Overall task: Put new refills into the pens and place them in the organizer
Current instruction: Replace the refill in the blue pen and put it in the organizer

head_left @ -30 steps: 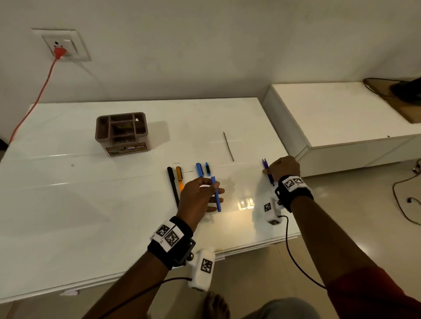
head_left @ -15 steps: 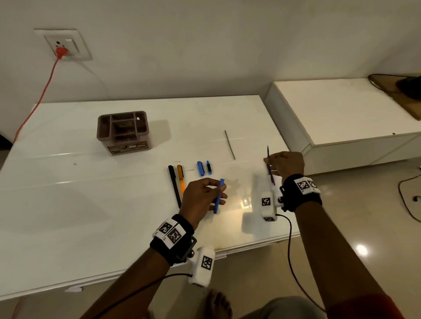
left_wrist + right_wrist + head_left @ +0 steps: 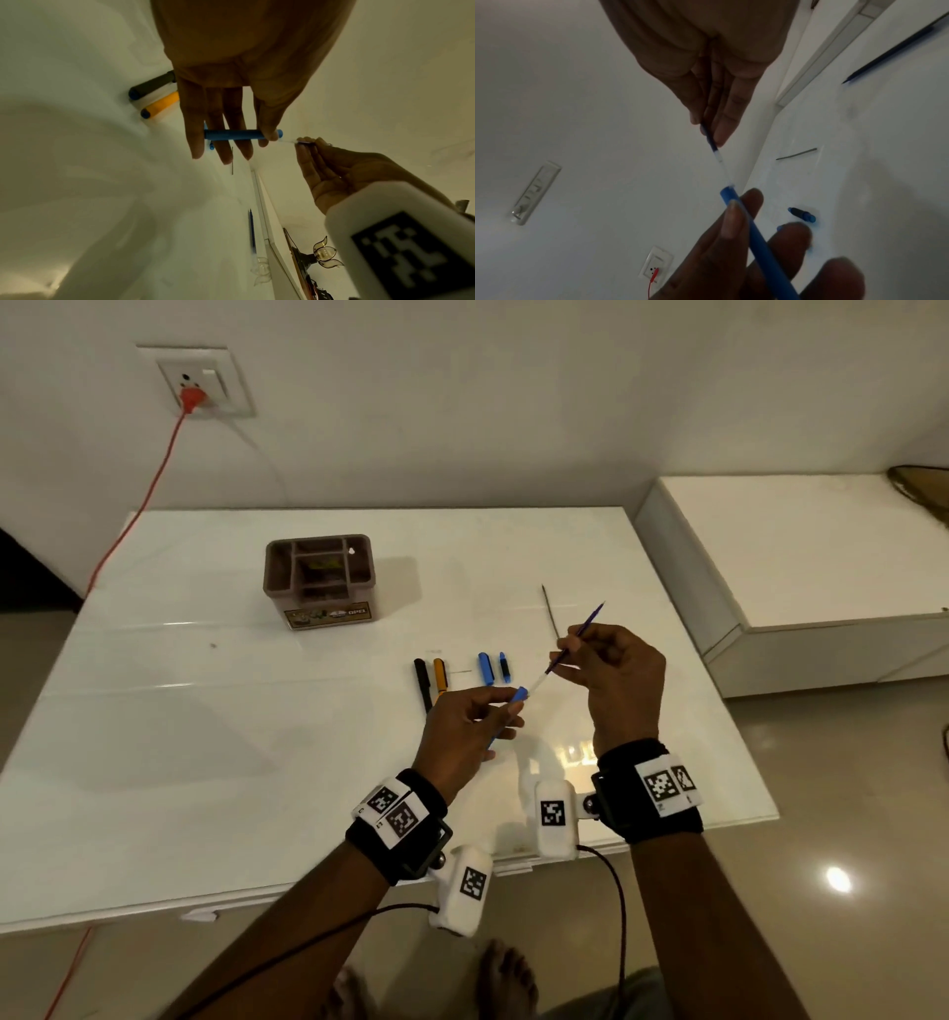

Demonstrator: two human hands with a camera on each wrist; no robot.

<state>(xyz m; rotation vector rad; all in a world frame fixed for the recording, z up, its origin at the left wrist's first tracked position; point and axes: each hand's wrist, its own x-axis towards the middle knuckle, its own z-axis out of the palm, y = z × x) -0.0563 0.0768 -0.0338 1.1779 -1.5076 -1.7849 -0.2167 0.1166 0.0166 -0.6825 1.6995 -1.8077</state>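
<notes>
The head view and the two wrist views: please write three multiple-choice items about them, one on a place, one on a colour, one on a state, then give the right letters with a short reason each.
1. Where does the brown organizer stand?
A. on the white table, left of the lying pens
B. on the floor
C. in the left hand

2. Which colour is the pen barrel held by the left hand?
A. orange
B. blue
C. black

3. In which state is the refill pinched by the right hand?
A. lying flat on the table
B. standing in the organizer
C. its clear end at the barrel's open mouth

Key: 1 A, it sits on the table beyond and left of the black pen and orange pen. 2 B, the left wrist view shows a blue tube. 3 C, the right wrist view shows the clear end meeting the barrel.
</notes>
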